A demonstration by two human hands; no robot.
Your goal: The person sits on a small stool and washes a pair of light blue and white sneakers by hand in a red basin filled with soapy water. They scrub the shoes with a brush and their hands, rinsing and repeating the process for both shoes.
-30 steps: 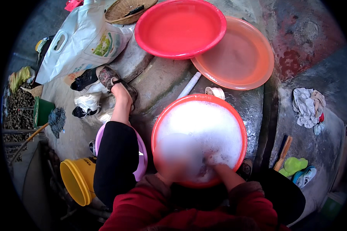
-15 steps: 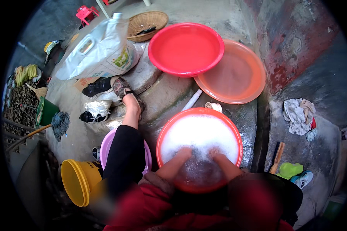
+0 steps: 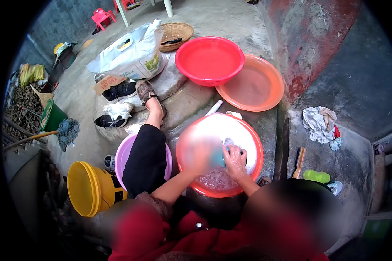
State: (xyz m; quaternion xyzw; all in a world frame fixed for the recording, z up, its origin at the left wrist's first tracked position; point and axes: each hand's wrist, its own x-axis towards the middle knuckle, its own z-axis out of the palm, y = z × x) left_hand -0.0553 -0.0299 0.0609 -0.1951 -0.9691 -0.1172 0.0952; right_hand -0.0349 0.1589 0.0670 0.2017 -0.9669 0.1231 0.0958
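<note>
A red-orange basin (image 3: 260, 163) full of white suds stands between my legs. Above the suds, my right hand (image 3: 234, 163) curls its wet fingers round a teal thing (image 3: 217, 156). A dark part shows by the fingertips; suds, fingers and blur hide what kind of thing it is. My left hand (image 3: 200, 156) is at the other side of the teal thing, too smeared for its fingers to show.
Beyond are a red basin (image 3: 210, 61) and an orange basin (image 3: 272, 89). Left are a purple basin (image 3: 127, 152), yellow bucket (image 3: 88, 187), shoes (image 3: 117, 91) and mop (image 3: 67, 132). Right lie crumpled cloths (image 3: 319, 124), a wooden-handled brush (image 3: 299, 163) and a green insole-like piece (image 3: 316, 175).
Both hands have come up out of the suds, and the teal thing now shows between them. The view has shifted a little.
</note>
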